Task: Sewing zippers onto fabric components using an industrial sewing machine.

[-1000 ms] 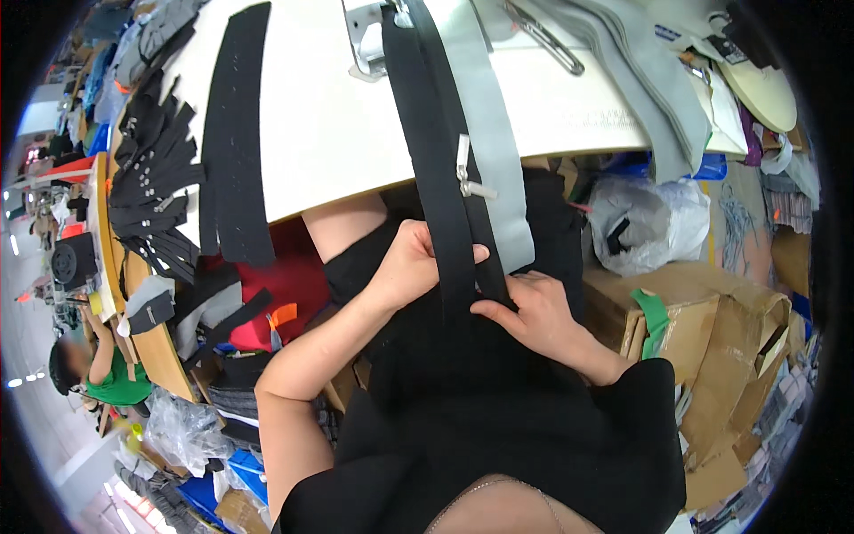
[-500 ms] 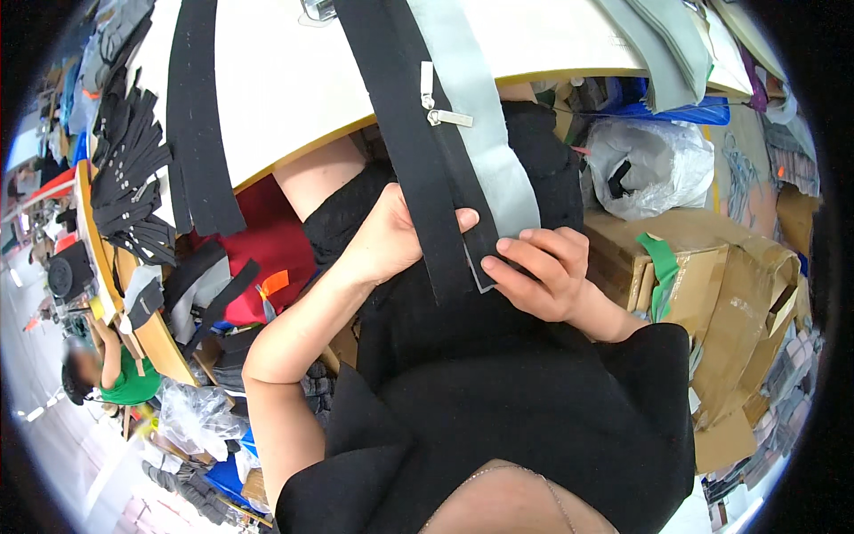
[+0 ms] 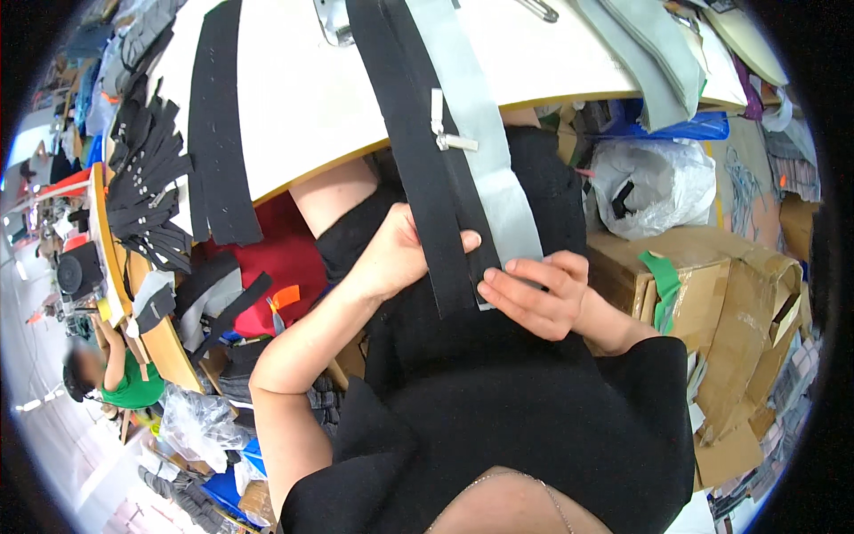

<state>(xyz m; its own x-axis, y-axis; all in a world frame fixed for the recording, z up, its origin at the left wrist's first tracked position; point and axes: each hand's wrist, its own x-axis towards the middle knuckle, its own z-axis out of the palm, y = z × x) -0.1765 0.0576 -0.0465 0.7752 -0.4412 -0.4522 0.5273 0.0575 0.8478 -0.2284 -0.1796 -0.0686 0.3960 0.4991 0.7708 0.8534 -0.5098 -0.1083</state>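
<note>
A long black fabric strip with a zipper [image 3: 414, 160] hangs over the table edge toward me. Two silver zipper pulls [image 3: 455, 141] lie along its middle. Beside it on the right runs a light grey fabric band [image 3: 509, 191]. My left hand [image 3: 398, 255] is closed round the strip's left side near its lower end, the thumb lying on the front. My right hand [image 3: 540, 292] pinches the lower right end, its fingertips over the corner where the black and grey layers meet. What lies under those fingertips is hidden.
On the white table [image 3: 294, 98] lie another black strip [image 3: 218, 125] and stacked grey strips [image 3: 645, 53]. Black zippers [image 3: 147, 187] hang in a bundle at left. A cardboard box [image 3: 694, 276] and a plastic bag [image 3: 654, 182] stand at right. A person in green [image 3: 132, 381] is far left.
The whole view has shifted slightly, so table and strip appear lower and further right. My right fingers have drawn closer together over the strip's end corner. The left hand keeps its hold.
</note>
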